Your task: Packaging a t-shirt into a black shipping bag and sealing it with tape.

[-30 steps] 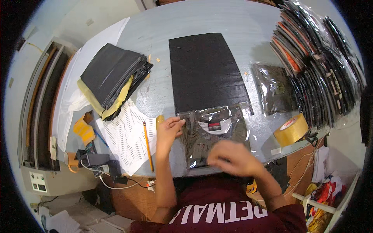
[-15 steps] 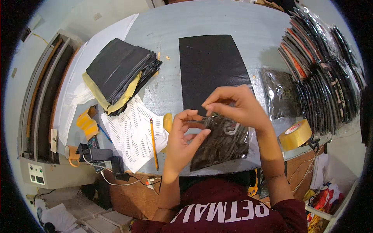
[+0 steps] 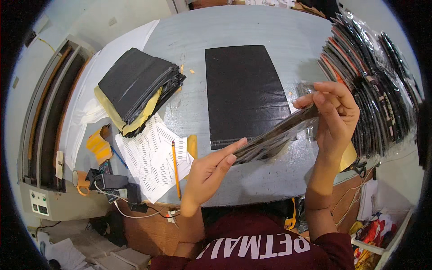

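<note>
The left hand (image 3: 204, 180) and right hand (image 3: 336, 118), fingers nearly closed, pinch opposite ends of a flat, dark, clear-plastic-wrapped packet (image 3: 279, 136), slanting right of centre, beside a black rectangular sheet (image 3: 245, 94).

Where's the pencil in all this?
In the head view, the pencil lies along the right side of the printed papers, left of the person's left hand.

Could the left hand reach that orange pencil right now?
Probably yes: the pencil lies uncovered beside the left hand, though that hand would likely have to release the bagged garment first.
</note>
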